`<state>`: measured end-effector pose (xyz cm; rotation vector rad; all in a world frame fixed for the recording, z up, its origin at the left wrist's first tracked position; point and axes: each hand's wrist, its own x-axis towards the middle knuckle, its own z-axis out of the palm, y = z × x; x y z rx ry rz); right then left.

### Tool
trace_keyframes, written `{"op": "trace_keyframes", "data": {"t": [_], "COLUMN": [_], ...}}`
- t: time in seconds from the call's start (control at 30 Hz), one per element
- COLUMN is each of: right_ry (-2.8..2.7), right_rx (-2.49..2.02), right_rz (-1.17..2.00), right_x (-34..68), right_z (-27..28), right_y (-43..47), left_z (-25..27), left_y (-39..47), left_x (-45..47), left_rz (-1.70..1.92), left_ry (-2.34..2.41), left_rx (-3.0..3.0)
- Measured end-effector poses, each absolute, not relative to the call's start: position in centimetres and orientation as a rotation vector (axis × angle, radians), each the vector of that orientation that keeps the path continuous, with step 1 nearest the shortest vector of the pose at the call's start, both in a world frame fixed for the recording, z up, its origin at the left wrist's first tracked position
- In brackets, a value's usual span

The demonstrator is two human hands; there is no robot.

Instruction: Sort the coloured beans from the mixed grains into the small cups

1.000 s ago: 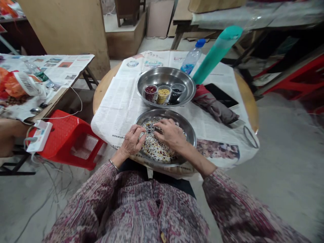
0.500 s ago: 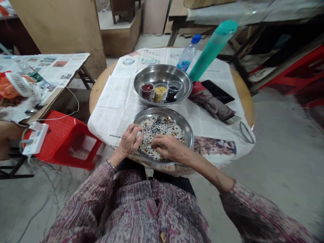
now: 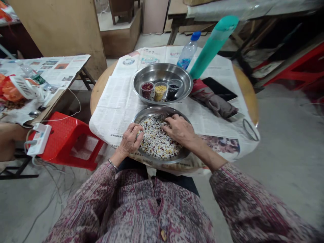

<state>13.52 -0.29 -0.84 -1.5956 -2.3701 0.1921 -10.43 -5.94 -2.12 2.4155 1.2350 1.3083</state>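
Note:
A shallow steel basin (image 3: 186, 153) in front of me holds mixed grains (image 3: 158, 140): mostly white, with yellow, dark red and black bits. On its left rim, my left hand (image 3: 131, 139) is closed over the edge, fingers curled and thumb towards the grains. My right hand (image 3: 180, 130) lies over the right side of the grains, open, fingers apart and tips among them. Behind stands a second steel basin (image 3: 162, 69) with three clear cups: one of dark red beans (image 3: 147, 88), one of yellow grains (image 3: 160, 91), one of black beans (image 3: 173, 90).
Newspaper (image 3: 111, 101) covers the round table. A water bottle (image 3: 188, 52), a tall green container (image 3: 214, 47), a grey-red cloth bundle (image 3: 212, 101) and a dark tablet (image 3: 219, 88) stand or lie beyond. To the left are a red stool (image 3: 63, 135) and a power strip (image 3: 39, 139).
My right hand has moved from the middle of the near basin to its far right side, and its fingers have spread. My left hand stays at the left rim.

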Motion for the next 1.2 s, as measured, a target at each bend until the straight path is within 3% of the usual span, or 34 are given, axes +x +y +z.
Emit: {"op": "trace_keyframes", "data": {"t": [0.3,0.5,0.83,0.93,1.07,1.2], "right_ry": [-2.388,-2.662,-2.485,-2.411,-2.249,-2.238], "right_rx": [-1.173,-0.961,-1.608,-1.552,-1.484,-1.179], "right_rz": [0.770,0.387,0.127,0.272,0.698,0.952], "right_x": [8.1,7.2,15.3,14.8,12.5,9.9], "right_z": [0.1,0.6,-0.4,-1.0,-0.9,0.0], "right_y": [-1.0,-0.4,-1.3,-1.8,-1.8,-3.5], "left_z": [-2.1,-2.2,-2.5,-2.5,-2.4,-2.2], "left_y": [-6.0,-6.0,-6.0,-6.0,-6.0,-6.1], "left_x": [-10.4,-10.4,-10.4,-10.4,-10.4,-10.3], "left_rz": [1.303,1.287,1.320,1.304,1.289,1.306], "left_ry": [1.259,1.262,1.227,1.237,1.251,1.249], "left_rx": [2.407,2.418,2.403,2.399,2.402,2.412]}}
